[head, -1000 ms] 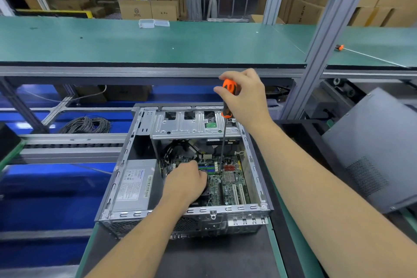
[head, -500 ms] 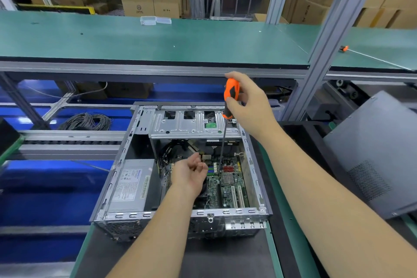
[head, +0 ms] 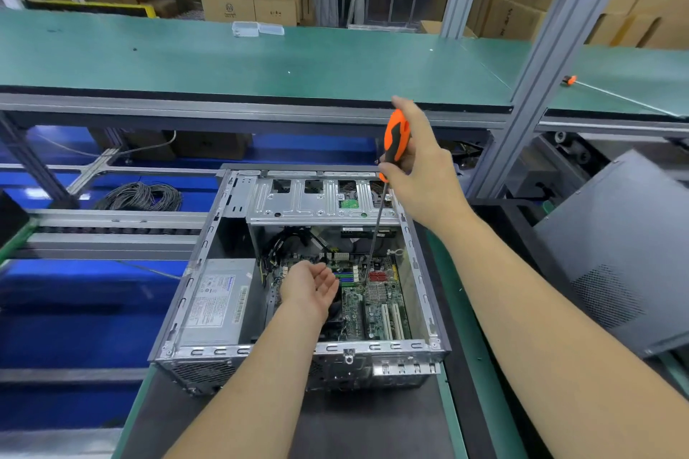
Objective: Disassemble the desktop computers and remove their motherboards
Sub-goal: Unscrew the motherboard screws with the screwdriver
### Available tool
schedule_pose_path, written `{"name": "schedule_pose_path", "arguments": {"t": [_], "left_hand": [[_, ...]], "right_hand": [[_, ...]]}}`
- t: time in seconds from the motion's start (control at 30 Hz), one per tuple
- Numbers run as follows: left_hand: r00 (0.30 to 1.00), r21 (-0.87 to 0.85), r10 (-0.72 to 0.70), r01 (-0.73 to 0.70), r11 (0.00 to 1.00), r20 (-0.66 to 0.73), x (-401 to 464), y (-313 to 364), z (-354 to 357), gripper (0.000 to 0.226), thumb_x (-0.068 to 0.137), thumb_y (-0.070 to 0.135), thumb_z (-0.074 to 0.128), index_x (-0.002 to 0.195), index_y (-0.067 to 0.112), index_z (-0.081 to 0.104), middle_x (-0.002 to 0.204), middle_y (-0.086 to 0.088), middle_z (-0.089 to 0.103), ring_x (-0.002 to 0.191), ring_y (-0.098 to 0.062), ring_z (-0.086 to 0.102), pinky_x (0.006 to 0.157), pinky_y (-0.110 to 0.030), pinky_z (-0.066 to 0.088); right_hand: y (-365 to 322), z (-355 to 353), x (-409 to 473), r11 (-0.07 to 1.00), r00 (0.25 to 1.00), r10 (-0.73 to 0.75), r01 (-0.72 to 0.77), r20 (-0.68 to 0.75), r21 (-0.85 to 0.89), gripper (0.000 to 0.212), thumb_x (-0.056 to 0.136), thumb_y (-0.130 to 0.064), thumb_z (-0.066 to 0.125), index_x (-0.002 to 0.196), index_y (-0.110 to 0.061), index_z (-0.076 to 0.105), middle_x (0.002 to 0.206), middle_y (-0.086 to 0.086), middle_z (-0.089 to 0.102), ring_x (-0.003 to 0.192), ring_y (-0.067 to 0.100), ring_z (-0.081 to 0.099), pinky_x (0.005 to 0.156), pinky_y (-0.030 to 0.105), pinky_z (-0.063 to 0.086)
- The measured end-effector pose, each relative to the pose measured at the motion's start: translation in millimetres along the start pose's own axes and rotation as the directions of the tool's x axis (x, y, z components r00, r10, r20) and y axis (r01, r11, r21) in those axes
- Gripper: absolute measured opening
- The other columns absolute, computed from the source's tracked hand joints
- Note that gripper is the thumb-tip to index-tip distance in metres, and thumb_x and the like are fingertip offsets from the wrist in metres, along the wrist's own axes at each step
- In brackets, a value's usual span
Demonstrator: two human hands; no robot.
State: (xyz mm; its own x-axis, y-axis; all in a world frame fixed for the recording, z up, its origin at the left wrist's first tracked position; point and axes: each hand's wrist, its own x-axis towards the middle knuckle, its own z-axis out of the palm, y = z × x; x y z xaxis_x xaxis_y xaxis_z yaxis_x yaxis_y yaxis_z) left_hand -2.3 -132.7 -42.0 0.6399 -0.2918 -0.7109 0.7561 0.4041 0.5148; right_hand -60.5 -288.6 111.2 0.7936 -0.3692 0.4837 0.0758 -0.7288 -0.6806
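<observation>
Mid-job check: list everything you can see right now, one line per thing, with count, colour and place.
computer case: one, grey metal, open, centre of belt
motherboard: one, green, on the case floor, right part
power supply: one, grey, left part of the case
screwdriver: one, orange and black handle, shaft reaching down to the motherboard
side panel: one, grey, leaning at right
cable coil: one, grey, left shelf
cardboard boxes: several, brown, background
left hand: palm up, over the motherboard
right hand: holds the screwdriver
</observation>
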Motion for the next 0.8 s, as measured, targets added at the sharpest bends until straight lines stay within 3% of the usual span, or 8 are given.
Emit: {"name": "schedule_pose_path", "arguments": {"t": [0.13, 0.27, 0.33, 0.4, 0.5, 0.6, 0.8], "left_hand": [[0.999, 0.111, 0.017, -0.02, 0.994, 0.031, -0.9, -0.9, 3.8, 0.025, 0.1, 0.005, 0.042, 0.114, -0.007, 0.058, 0.105, -0.019, 0.062, 0.093, -0.029, 0.061, 0.099, -0.041, 0.049], [0.998, 0.143, -0.001, -0.008, 0.99, 0.062, 0.5, -3.4, 6.5, 0.033, 0.106, 0.019, 0.041, 0.117, -0.006, 0.059, 0.116, -0.022, 0.061, 0.109, -0.032, 0.057, 0.105, -0.043, 0.046], [0.994, 0.108, -0.059, 0.048, 0.993, 0.095, -0.7, -3.8, 7.8, 0.038, 0.108, 0.03, 0.043, 0.108, -0.004, 0.06, 0.11, -0.021, 0.062, 0.102, -0.031, 0.059, 0.092, -0.039, 0.052], [0.987, 0.046, -0.106, 0.101, 0.994, 0.121, -1.0, -4.0, 9.9, 0.042, 0.106, 0.037, 0.047, 0.097, -0.001, 0.061, 0.093, -0.015, 0.06, 0.081, -0.023, 0.056, 0.069, -0.031, 0.053], [0.978, 0.026, -0.143, 0.14, 0.99, 0.153, 0.8, -5.8, 11.6, 0.04, 0.104, 0.039, 0.05, 0.082, 0.006, 0.057, 0.066, -0.002, 0.042, 0.056, -0.011, 0.031, 0.041, -0.02, 0.036], [0.979, 0.059, -0.164, 0.158, 0.986, 0.12, 6.6, -7.2, 9.1, 0.038, 0.103, 0.036, 0.054, 0.074, 0.011, 0.047, 0.059, 0.004, 0.024, 0.047, -0.01, 0.015, 0.033, -0.02, 0.022], [0.989, 0.014, -0.143, 0.143, 0.99, 0.022, 8.0, -6.1, 6.3, 0.037, 0.106, 0.026, 0.049, 0.072, 0.011, 0.045, 0.063, 0.0, 0.038, 0.054, -0.011, 0.028, 0.034, -0.016, 0.03]], "right_hand": [[-18.5, -22.6, 13.9, 0.998, 0.995, 0.007, -0.001, -0.096, 0.07, 0.088, 0.087, -0.004, 0.067, 0.147, -0.051, 0.022, 0.103, 0.007, 0.065, 0.083, 0.031, 0.065, 0.083, 0.052, 0.056], [-39.6, -40.8, 31.2, 0.992, 0.986, -0.007, 0.028, -0.167, 0.124, 0.086, 0.086, -0.007, 0.069, 0.148, -0.045, 0.024, 0.102, 0.009, 0.065, 0.079, 0.031, 0.067, 0.076, 0.048, 0.06], [-47.5, -43.8, 35.8, 0.989, 0.984, -0.008, 0.034, -0.176, 0.143, 0.086, 0.086, -0.006, 0.07, 0.148, -0.045, 0.024, 0.112, 0.01, 0.064, 0.082, 0.027, 0.068, 0.076, 0.045, 0.061], [-51.3, -42.9, 36.8, 0.988, 0.985, -0.007, 0.033, -0.17, 0.151, 0.085, 0.086, -0.005, 0.07, 0.148, -0.044, 0.026, 0.11, 0.01, 0.064, 0.08, 0.026, 0.068, 0.073, 0.04, 0.062], [-52.2, -41.1, 34.5, 0.99, 0.988, -0.003, 0.024, -0.152, 0.141, 0.083, 0.086, -0.003, 0.071, 0.147, -0.042, 0.029, 0.107, 0.008, 0.064, 0.079, 0.024, 0.069, 0.07, 0.04, 0.063], [-53.3, -45.1, 36.3, 0.989, 0.987, 0.008, 0.016, -0.161, 0.144, 0.082, 0.086, -0.004, 0.071, 0.146, -0.043, 0.029, 0.108, 0.008, 0.064, 0.079, 0.025, 0.068, 0.068, 0.039, 0.063], [-50.9, -56.7, 40.8, 0.997, 0.976, -0.082, 0.079, -0.2, -0.021, 0.082, 0.085, -0.006, 0.07, 0.143, -0.045, 0.028, 0.094, 0.004, 0.058, 0.073, 0.029, 0.061, 0.071, 0.041, 0.06]]}}
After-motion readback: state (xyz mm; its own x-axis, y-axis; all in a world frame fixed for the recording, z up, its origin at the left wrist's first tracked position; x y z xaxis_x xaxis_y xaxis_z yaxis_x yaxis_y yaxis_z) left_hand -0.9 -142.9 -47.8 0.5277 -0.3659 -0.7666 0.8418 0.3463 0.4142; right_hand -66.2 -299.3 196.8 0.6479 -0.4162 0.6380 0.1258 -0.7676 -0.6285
